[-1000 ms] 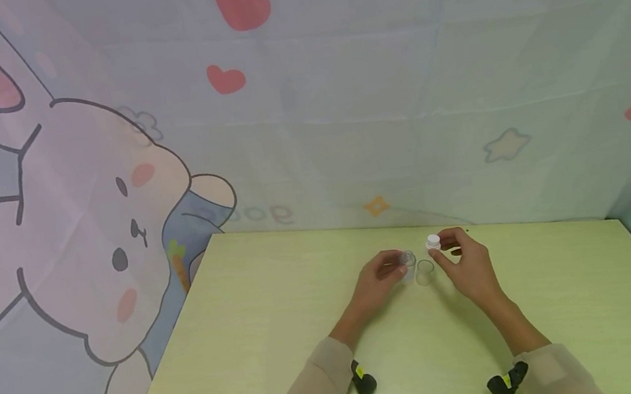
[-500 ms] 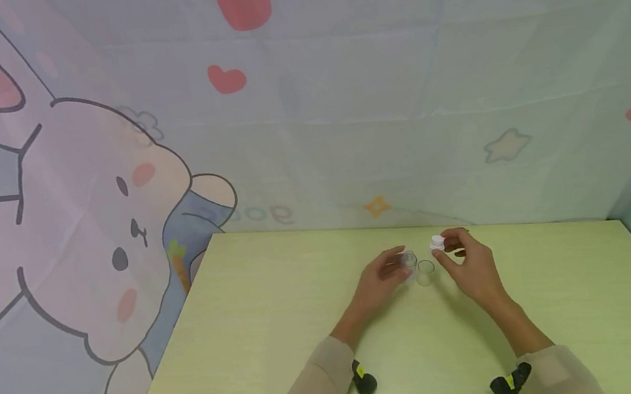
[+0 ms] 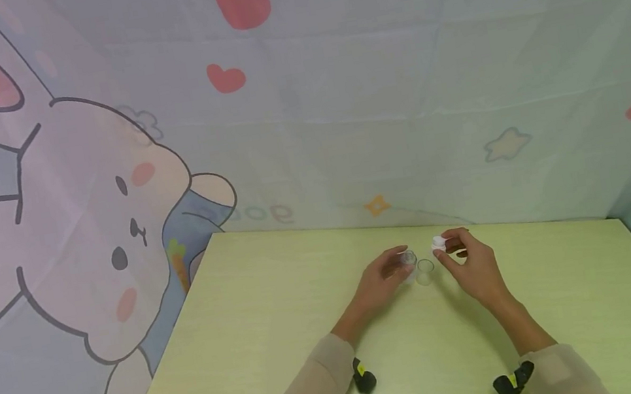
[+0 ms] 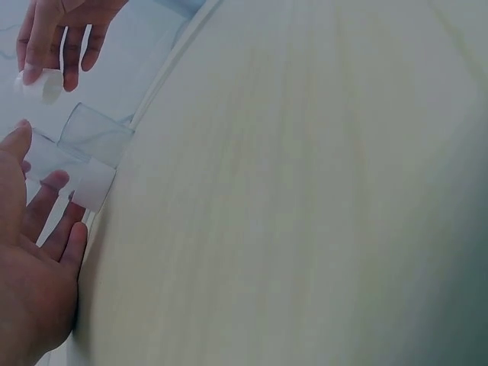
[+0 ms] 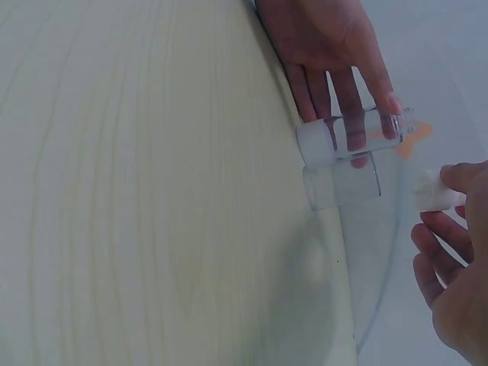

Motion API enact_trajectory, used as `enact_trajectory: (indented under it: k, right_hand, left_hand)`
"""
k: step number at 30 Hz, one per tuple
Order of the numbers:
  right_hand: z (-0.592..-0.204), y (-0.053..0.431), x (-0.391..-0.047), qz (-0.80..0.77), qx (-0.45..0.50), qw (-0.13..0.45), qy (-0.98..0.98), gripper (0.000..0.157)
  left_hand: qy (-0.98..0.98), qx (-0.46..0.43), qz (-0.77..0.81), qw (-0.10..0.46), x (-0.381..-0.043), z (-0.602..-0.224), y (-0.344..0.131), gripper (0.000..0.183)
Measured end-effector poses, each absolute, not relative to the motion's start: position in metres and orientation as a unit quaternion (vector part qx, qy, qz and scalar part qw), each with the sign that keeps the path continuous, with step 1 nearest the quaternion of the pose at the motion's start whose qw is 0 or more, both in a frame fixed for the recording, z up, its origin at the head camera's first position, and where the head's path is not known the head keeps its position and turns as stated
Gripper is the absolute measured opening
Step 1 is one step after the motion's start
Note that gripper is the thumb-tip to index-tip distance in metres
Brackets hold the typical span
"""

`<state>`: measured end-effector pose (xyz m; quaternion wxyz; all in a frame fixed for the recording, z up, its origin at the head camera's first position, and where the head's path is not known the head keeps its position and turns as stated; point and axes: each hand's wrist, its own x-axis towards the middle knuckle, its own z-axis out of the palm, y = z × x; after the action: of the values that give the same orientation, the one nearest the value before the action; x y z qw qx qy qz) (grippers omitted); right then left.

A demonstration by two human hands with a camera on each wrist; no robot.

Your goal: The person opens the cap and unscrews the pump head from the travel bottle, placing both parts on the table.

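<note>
My left hand [image 3: 383,280] holds a small clear bottle [image 5: 370,131] upright on the table, thumb on one side and fingers on the other. The bottle has a bare threaded neck and a white band round its base. Right beside it stands a clear cylindrical cup [image 5: 343,183], open end up, whose rim shows as a thin ring in the head view. Between thumb and fingertips, my right hand [image 3: 475,268] pinches a white cap [image 5: 433,191], raised above the table and to the right of the cup. The cap's inside is hard to make out.
The pale yellow-green wooden table [image 3: 258,302] ends at a back edge close behind the hands. A cloth backdrop [image 3: 340,117] printed with a rabbit and hearts rises behind it. Black wrist cameras sit on both sleeves [image 3: 313,380].
My right hand has shifted slightly to the right with the white cap, and the cap is tilted a little differently. The left hand and bottle have barely moved; the cup stays put.
</note>
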<state>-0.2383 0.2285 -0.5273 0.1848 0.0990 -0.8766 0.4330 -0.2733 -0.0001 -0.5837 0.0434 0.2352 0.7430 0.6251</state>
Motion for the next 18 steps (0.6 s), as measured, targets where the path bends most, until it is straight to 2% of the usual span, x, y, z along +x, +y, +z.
enact_trajectory:
  k: [18]
  right_hand:
    - [-0.5301, 0.2348, -0.2375, 0.442, 0.094, 0.167, -0.876, 0.031]
  left_hand:
    - [0.761, 0.222, 0.609, 0.044, -0.2713, -0.5836, 0.0011, 0.043]
